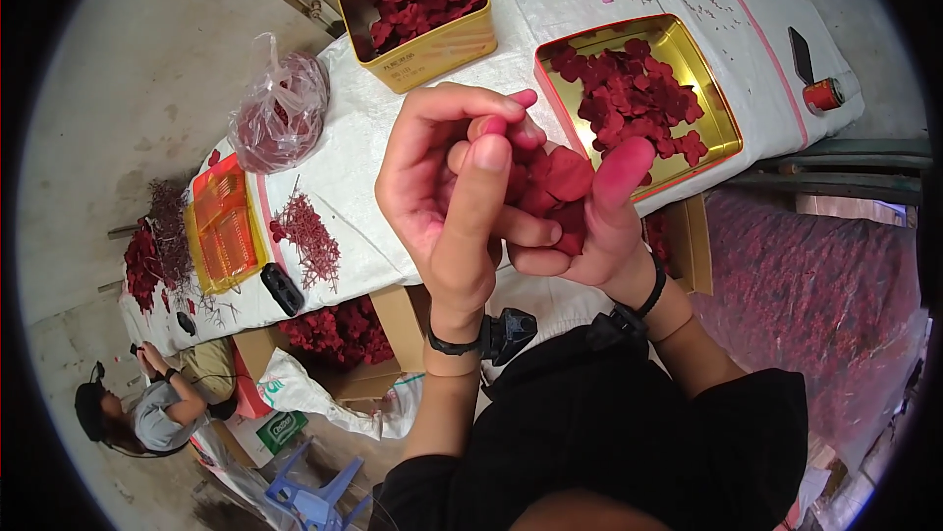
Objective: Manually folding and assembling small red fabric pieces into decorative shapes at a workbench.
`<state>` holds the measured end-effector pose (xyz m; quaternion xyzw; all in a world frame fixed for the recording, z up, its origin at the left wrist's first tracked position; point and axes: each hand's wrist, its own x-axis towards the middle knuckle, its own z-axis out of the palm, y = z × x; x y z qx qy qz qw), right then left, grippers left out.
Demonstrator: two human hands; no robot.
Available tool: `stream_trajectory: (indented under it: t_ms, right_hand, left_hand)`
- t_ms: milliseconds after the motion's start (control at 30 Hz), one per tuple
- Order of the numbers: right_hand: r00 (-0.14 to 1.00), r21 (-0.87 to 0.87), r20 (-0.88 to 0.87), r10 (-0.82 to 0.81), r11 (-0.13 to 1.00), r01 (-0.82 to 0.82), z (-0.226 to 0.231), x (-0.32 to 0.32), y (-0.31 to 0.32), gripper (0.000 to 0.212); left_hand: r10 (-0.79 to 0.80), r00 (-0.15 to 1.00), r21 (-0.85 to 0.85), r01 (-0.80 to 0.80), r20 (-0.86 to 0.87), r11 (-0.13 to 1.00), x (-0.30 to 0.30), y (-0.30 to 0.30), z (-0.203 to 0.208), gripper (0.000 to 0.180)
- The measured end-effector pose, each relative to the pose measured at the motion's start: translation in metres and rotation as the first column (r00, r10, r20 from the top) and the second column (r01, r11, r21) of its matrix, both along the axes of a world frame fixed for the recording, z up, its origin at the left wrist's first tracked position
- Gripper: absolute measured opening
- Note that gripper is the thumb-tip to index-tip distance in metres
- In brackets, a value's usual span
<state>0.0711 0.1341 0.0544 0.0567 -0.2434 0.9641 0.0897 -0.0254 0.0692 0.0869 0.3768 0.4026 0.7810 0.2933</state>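
Observation:
Close together in the middle, my two hands meet over a bunch of dark red flower-shaped petals [555, 182]. My right hand [599, 236] cups them, its fingers curled round and its pink-stained thumb raised alongside. My left hand [447, 177] is closed, thumb and fingertips drawn together at the bunch's left side; what they pinch is hidden. Beyond my hands, a gold-lined tin tray [725, 123] holds many loose red petals [634, 99]. A deeper yellow tin [432, 57] with more petals stands to its left.
A knotted plastic bag [280, 113], an orange-yellow packet [226, 226], a pile of thin red stems [312, 241] and a black object [282, 288] lie on the left. A phone [801, 55] and can [823, 95] lie far right. Petal-filled cardboard box [398, 330] below; person [167, 403] lower left.

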Motion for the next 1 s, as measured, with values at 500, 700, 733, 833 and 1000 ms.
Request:
stream_trajectory:
  t_ms: [500,700,733,833,1000]
  right_hand:
    - [0.990,-0.128,-0.024,-0.140,0.982,0.136,-0.003,-0.006,0.004,0.063]
    - [0.990,-0.101,-0.020,-0.142,0.985,0.139,-0.004,-0.005,0.006,0.059]
    - [0.989,-0.095,-0.013,-0.144,0.985,0.143,-0.003,-0.004,0.007,0.059]
    - [0.989,-0.083,0.000,-0.149,0.985,0.149,0.000,-0.003,0.008,0.057]
    - [0.982,-0.055,0.077,-0.173,0.983,0.177,0.006,0.000,0.007,0.058]
  left_hand:
    - [0.174,0.697,-0.009,-0.251,-0.696,0.968,-0.003,0.006,-0.002,0.039]
    - [0.147,0.787,-0.002,-0.186,-0.599,0.983,-0.001,0.008,-0.004,0.018]
    - [0.147,0.787,-0.003,-0.185,-0.599,0.983,-0.001,0.008,-0.004,0.018]
    - [0.138,0.790,-0.018,-0.185,-0.598,0.983,-0.001,0.008,-0.005,0.017]
    - [0.151,0.757,-0.019,-0.210,-0.635,0.977,0.001,0.007,-0.005,0.018]
